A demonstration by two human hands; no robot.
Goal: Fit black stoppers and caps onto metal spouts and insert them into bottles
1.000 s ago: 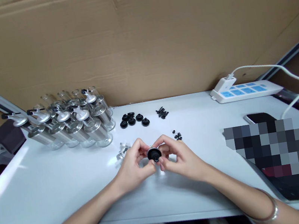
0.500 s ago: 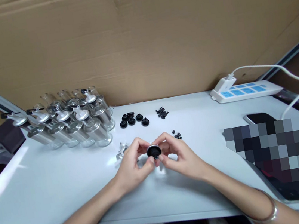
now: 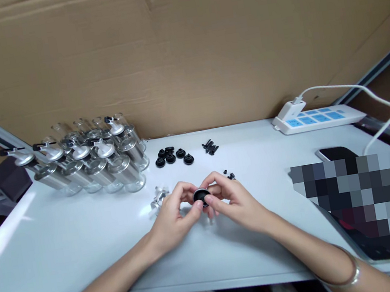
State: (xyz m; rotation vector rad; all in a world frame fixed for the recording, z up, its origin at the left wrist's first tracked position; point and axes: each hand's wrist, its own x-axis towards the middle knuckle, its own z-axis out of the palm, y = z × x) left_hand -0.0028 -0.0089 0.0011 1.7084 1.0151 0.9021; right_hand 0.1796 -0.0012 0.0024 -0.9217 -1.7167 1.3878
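Note:
Between both hands I hold a round bottle cap (image 3: pixel 200 195) with a silver rim and a black inside turned towards me. My left hand (image 3: pixel 176 214) pinches its left edge with thumb and fingers. My right hand (image 3: pixel 233 202) grips the right side, its thumb lying on the black inside. Several silver spouted caps (image 3: pixel 158 198) lie just left of and behind my left hand, partly hidden by it. Small black pieces (image 3: pixel 231 176) lie behind my right hand. Farther back are several black round stoppers (image 3: pixel 180 153) and a small pile of thin black levers (image 3: pixel 210 147).
Several glass-and-steel dispenser bottles (image 3: pixel 124 169) stand at the back left, some topped with spouts. On the right are a white power strip (image 3: pixel 324 118) with a plugged-in cable, a phone (image 3: pixel 340 155) and a blurred-out area. A cardboard wall (image 3: pixel 181 59) closes off the back of the white table (image 3: pixel 66 245).
The cap has tilted slightly, and my right thumb has moved from its lower edge onto the black inside. The small tip seen at its lower edge is now hidden.

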